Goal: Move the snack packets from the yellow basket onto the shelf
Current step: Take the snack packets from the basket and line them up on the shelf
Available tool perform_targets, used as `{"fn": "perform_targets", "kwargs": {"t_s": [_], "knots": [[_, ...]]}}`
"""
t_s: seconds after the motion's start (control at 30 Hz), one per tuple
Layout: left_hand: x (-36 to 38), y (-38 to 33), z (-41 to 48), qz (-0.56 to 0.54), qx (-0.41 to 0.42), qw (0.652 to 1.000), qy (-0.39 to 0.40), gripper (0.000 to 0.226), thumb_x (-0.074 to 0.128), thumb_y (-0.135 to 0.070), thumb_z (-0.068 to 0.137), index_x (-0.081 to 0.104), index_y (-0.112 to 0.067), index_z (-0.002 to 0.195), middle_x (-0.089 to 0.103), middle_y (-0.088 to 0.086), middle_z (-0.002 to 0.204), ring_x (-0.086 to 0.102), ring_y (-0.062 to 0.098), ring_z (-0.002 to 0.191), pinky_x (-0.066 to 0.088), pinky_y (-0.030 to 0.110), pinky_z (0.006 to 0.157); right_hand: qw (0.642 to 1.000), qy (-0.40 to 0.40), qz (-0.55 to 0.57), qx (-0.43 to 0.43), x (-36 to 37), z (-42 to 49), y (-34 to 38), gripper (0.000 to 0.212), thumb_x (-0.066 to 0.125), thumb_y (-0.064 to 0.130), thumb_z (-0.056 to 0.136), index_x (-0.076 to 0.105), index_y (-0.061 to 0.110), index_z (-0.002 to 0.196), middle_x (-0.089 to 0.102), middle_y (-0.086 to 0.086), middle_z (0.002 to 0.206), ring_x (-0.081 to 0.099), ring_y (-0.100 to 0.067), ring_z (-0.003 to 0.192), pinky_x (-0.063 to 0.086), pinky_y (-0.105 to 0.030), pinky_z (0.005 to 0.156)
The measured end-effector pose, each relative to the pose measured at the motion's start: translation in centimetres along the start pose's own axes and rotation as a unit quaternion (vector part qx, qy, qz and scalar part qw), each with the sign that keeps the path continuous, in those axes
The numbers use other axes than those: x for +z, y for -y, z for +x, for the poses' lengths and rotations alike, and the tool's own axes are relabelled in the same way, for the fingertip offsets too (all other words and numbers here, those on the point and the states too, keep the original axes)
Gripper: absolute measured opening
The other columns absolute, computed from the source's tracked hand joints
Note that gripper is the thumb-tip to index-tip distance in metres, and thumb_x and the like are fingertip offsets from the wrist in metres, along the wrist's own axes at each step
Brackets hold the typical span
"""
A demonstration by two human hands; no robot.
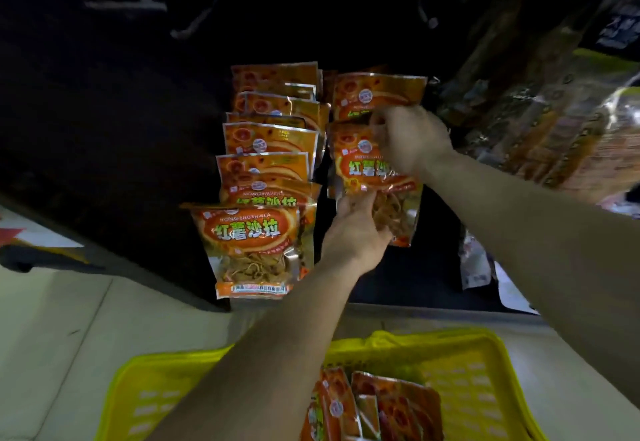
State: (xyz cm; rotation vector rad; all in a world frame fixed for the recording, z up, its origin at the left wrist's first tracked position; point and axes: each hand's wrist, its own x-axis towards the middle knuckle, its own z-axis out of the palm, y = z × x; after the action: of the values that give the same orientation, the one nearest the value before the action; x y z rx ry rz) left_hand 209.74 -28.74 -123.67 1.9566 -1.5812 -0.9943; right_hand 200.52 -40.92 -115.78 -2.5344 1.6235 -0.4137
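gripping both hands' "红薯沙拉" packet (372, 177)

Both my bare forearms reach away from me toward the far side. My left hand (356, 229) is turned palm up, fingers curled and pinching from below. My right hand (408, 139) sits just beyond and above it, knuckles toward me, fingers bent closed in a grip, wrist angled left.

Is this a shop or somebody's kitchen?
Probably a shop. Many identical orange snack packets hang in rows on a dark display rack, and a yellow basket below holds more for stocking.
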Motion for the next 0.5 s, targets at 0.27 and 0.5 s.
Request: {"fn": "perform_targets", "kwargs": {"t_s": [0.27,0.5], "knots": [[1.5,-0.5,2.1,0.025,0.013,0.996,-0.09,0.069,0.063,-0.041,0.092,0.024,-0.046,0.148,-0.002,0.0,0.159,0.048,0.03,0.13,0.049,0.045,0.104,0.997,-0.061,0.027,-0.034,0.4,1.9,-0.9,0.007,0.055,0.028,0.099,0.06,0.024,0.102,0.068,-0.009,0.096,0.065,-0.031,0.09,0.051,-0.038,0.071],[2.5,1.7,1.7,0.096,0.009,0.995,0.011,0.079,0.06,-0.044,0.092,0.009,-0.045,0.153,0.001,-0.008,0.152,0.046,0.029,0.129,0.054,0.042,0.094,0.998,-0.047,0.026,-0.026,0.8,1.1,-1.2,0.006,0.057,0.032,0.096,0.061,0.029,0.099,0.07,-0.005,0.094,0.065,-0.03,0.089,0.047,-0.035,0.072]]}}
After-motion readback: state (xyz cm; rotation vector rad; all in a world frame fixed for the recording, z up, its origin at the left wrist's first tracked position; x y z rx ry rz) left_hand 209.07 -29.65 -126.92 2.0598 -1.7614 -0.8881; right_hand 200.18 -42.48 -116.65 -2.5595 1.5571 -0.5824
